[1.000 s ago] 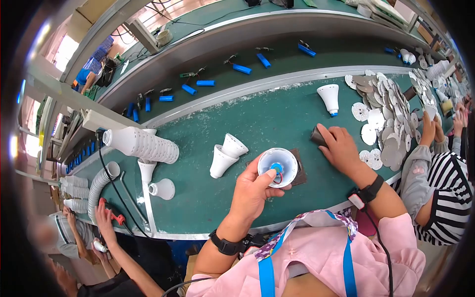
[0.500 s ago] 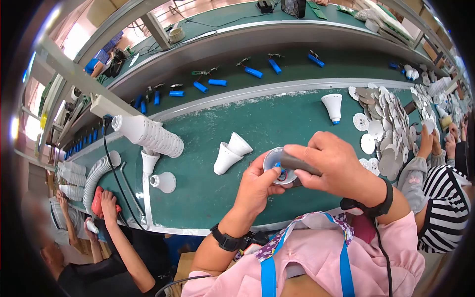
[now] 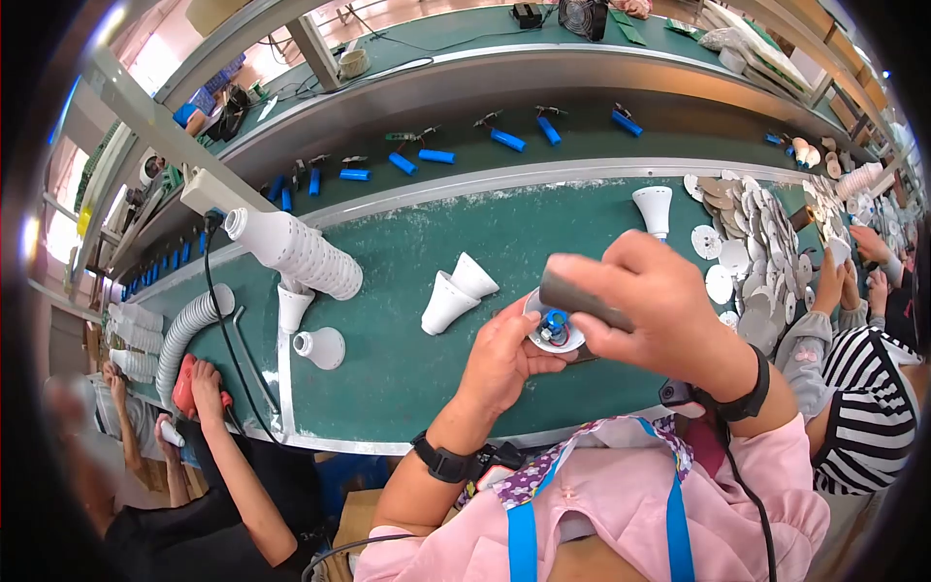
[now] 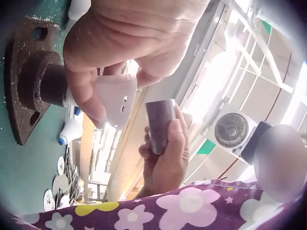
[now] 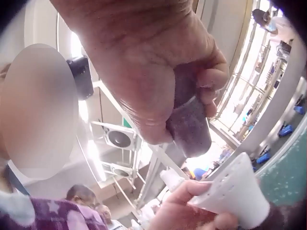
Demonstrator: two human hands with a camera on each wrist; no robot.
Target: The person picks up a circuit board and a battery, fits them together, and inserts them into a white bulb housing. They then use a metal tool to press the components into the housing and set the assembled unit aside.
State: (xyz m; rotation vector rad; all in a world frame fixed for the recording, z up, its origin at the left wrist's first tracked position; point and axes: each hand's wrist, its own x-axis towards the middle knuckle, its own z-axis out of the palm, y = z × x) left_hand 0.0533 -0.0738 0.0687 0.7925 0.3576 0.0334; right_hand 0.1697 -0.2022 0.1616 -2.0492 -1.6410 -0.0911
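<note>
My left hand (image 3: 499,359) grips a white cone-shaped housing (image 3: 572,339) whose wide end faces up; a blue part with wires (image 3: 554,324) shows inside. In the left wrist view the housing (image 4: 115,98) has its narrow end at a dark metal fixture (image 4: 29,81) on the bench. My right hand (image 3: 669,306) holds a dark grey cylinder (image 3: 587,299) just above the housing's opening, apart from it. The right wrist view shows the cylinder (image 5: 189,127) between thumb and fingers, with the housing (image 5: 237,194) below.
Two white cones (image 3: 449,303) lie left of my hands, near a nested stack (image 3: 301,254). Another cone (image 3: 654,208) stands behind, beside piled metal discs (image 3: 752,242). Blue cylinders with boards (image 3: 507,141) line the far strip. A neighbour at left holds a red tool (image 3: 184,386).
My right hand has brought the grey cylinder from the bench at the right to over the housing, then lifted slightly. My left thumb has moved off the blue part to the rim.
</note>
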